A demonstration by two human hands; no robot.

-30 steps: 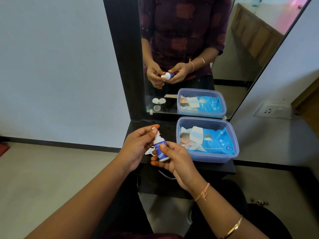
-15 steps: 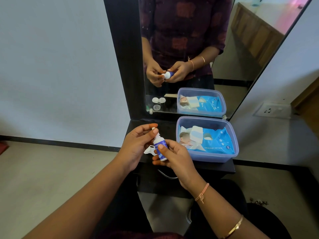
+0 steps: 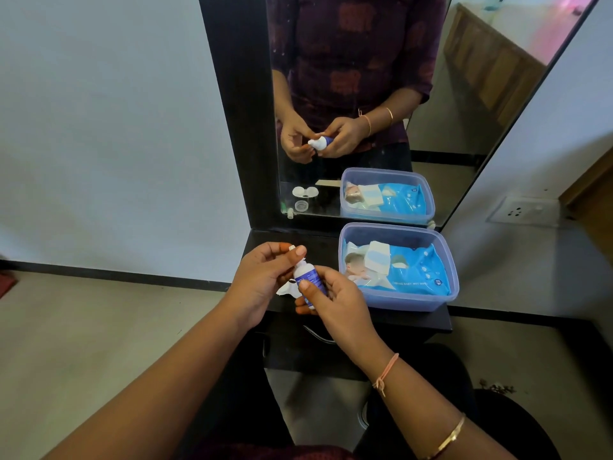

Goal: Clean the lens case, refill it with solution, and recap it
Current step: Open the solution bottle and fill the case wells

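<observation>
My right hand [image 3: 331, 295] holds a small white solution bottle [image 3: 308, 277] with a blue label, upright above the black shelf [image 3: 398, 318]. The thumb and fingers of my left hand [image 3: 265, 277] pinch the bottle's small white cap [image 3: 292, 248] at the top. The white lens case [image 3: 288, 289] lies on the shelf beneath my hands, mostly hidden by them. The mirror [image 3: 365, 94] reflects the case with its two open wells, and a loose clear cap beside it.
A blue plastic tub [image 3: 398, 302] holding a pack of baby wet wipes [image 3: 404, 272] stands on the shelf to the right of my hands. A wall socket [image 3: 520, 211] is further right. Floor lies below the shelf's front edge.
My hands and the bottle have hardly moved. My left fingers stay on the cap, shifting slightly around it.
</observation>
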